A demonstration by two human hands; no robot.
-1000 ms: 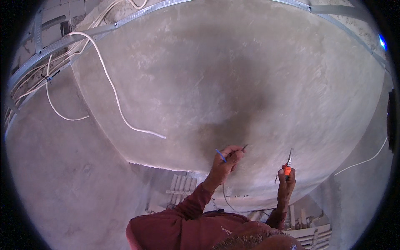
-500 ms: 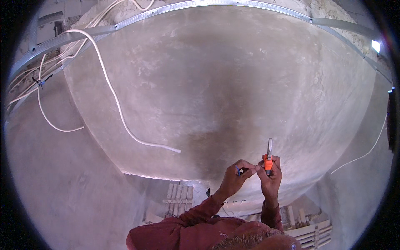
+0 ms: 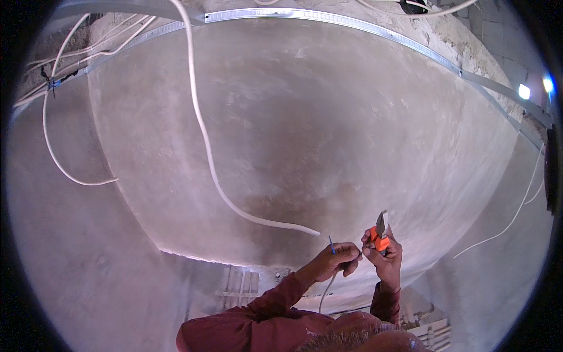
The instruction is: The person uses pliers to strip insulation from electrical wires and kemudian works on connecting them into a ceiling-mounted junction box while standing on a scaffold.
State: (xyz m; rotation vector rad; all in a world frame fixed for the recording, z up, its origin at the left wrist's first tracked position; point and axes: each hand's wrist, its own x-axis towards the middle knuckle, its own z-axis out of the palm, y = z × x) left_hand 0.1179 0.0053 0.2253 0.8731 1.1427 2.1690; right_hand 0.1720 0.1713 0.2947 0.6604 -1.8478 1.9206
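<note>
My left hand (image 3: pixel 337 260) is closed on a thin grey cable (image 3: pixel 328 288), with a blue wire (image 3: pixel 332 245) sticking up by its thumb. My right hand (image 3: pixel 385 262) grips orange-handled pliers (image 3: pixel 380 237), jaws pointing up. The fingers of both hands meet, or nearly meet, at a short dark end of the cable; whether the right fingertips pinch it is hard to tell. Behind them is a plastered wall (image 3: pixel 299 129). The end of a loose white cable (image 3: pixel 281 224) hangs just above and left of my left hand.
A curved metal channel (image 3: pixel 328 20) runs along the top, with white cables (image 3: pixel 111 44) at upper left. A thinner cable (image 3: pixel 516 214) hangs at right near two lights (image 3: pixel 524 91). Pale slatted wood (image 3: pixel 434 331) shows at lower right, beside my maroon-sleeved arms.
My right hand has come left with the pliers to meet my left hand, which moved down and right. The pliers tilt more now. The view has shifted, carrying the hanging cable rightward in the picture.
</note>
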